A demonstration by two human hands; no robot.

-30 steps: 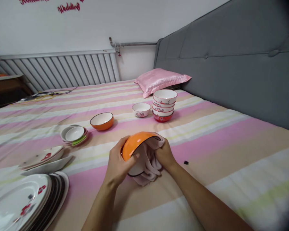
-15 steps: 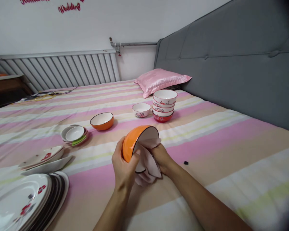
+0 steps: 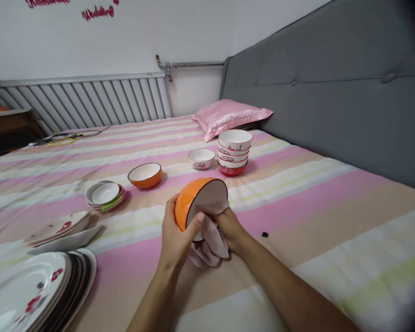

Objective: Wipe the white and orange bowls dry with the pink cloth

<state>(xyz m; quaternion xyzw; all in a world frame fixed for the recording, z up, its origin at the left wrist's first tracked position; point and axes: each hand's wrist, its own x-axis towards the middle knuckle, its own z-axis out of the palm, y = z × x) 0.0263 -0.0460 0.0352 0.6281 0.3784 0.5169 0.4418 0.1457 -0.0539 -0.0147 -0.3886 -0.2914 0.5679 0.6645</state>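
Note:
My left hand [image 3: 177,230] grips an orange bowl [image 3: 186,201] by its outer side, thumb over the dark rim. The bowl is tilted on its side, its white inside turned toward my right. In my right hand [image 3: 228,226] is a pale pinkish cloth [image 3: 210,242], pressed against the inside of the bowl; the fingertips are hidden by the cloth. Beyond my hands a second orange bowl [image 3: 145,175] stands upright on the bed. A small white bowl with a red pattern [image 3: 201,159] sits beside a stack of similar bowls [image 3: 233,154].
At the left front is a stack of plates [image 3: 24,286], with oblong dishes [image 3: 60,230] and small nested dishes [image 3: 105,192] behind it. A small black object [image 3: 264,234] lies right of my arm. A pink pillow [image 3: 230,116] rests by the grey headboard [image 3: 318,87].
The orange bowl has turned slightly in my hands, its opening facing a little more downward. The cloth's hanging folds have shifted left and down. The view has drifted slightly.

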